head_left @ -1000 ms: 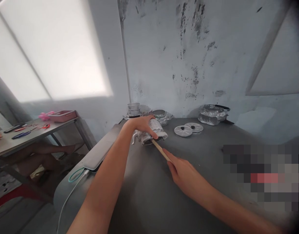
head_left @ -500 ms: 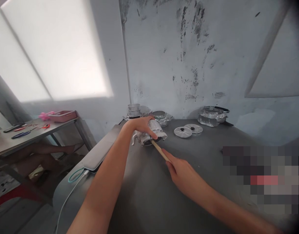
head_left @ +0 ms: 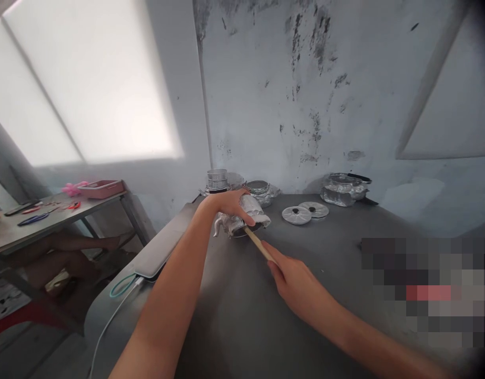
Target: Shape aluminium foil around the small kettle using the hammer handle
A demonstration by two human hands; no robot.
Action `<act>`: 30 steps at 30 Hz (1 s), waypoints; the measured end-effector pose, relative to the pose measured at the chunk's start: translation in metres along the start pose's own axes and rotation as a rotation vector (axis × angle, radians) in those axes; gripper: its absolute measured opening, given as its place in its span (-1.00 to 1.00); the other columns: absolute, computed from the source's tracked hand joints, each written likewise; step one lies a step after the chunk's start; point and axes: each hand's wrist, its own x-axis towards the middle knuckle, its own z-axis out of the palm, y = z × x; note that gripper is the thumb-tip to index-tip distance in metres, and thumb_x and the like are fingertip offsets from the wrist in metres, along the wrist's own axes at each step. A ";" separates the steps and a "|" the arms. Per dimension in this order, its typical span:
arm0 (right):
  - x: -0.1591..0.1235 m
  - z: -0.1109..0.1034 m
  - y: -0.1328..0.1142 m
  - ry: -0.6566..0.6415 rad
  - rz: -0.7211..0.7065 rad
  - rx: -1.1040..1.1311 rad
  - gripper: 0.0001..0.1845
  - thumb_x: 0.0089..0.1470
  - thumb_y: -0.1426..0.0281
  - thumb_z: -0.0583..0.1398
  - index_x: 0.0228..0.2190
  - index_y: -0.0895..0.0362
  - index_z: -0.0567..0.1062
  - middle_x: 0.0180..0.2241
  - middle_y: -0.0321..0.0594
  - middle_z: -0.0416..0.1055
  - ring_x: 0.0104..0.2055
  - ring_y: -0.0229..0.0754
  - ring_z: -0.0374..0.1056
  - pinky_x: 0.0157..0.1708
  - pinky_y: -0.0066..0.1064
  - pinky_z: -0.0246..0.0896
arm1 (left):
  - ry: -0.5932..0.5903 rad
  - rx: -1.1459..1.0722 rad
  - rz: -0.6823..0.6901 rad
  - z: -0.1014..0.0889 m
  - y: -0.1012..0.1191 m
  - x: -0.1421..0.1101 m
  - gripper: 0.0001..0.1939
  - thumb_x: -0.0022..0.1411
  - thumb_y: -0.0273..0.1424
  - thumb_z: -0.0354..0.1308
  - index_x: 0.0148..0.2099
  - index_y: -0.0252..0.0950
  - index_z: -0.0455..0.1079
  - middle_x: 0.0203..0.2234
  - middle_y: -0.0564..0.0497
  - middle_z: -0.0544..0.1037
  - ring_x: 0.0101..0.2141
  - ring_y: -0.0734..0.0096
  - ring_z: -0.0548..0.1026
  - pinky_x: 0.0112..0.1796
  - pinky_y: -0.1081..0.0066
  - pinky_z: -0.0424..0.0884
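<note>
My left hand (head_left: 229, 202) lies over a foil-wrapped pot (head_left: 246, 218) tipped on its side on the dark grey table (head_left: 242, 310), fingers curled round its top. My right hand (head_left: 293, 281) grips a thin wooden stick (head_left: 258, 243) whose far end reaches into the pot's dark opening. The inside of the pot is hidden from me.
Along the wall stand a small metal tin (head_left: 217, 179), a foil-wrapped jar (head_left: 261, 190) and a foil-covered pan (head_left: 345, 188). Two round lids (head_left: 305, 211) lie flat nearby. A closed laptop (head_left: 157, 252) with a cable sits on the table's left edge. A second table (head_left: 40, 213) holds a pink tray and tools.
Both hands and the stick have stayed almost where they were; the view has shifted only slightly.
</note>
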 end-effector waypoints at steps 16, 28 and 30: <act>0.001 -0.004 -0.002 0.010 0.022 -0.033 -0.49 0.22 0.37 -0.10 0.19 0.00 0.18 -0.28 -0.15 0.49 -0.29 -0.11 0.45 -0.26 -0.32 0.23 | 0.018 -0.010 0.035 0.001 -0.008 0.005 0.02 -0.15 -0.13 0.30 0.33 -0.08 -0.06 0.19 -0.08 0.21 0.07 -0.09 0.28 -0.09 0.22 0.31; 0.006 -0.029 0.012 -0.087 -0.116 -0.155 -0.52 0.23 0.34 -0.08 0.16 -0.01 0.25 -0.12 -0.16 0.50 -0.17 -0.08 0.45 -0.22 -0.32 0.27 | 0.075 -0.164 -0.013 0.002 -0.033 0.003 -0.02 -0.09 0.04 0.27 0.32 0.00 -0.04 0.20 -0.03 0.18 0.05 -0.07 0.30 -0.14 0.27 0.35; 0.011 -0.043 0.019 -0.098 -0.216 -0.215 -0.55 0.23 0.32 -0.06 0.12 0.04 0.31 -0.05 -0.13 0.46 -0.08 -0.05 0.41 -0.13 -0.30 0.24 | 0.124 -0.258 -0.093 0.003 -0.048 -0.001 -0.10 -0.02 0.08 0.20 0.31 -0.06 0.01 0.23 -0.04 0.13 0.08 -0.05 0.26 -0.12 0.31 0.35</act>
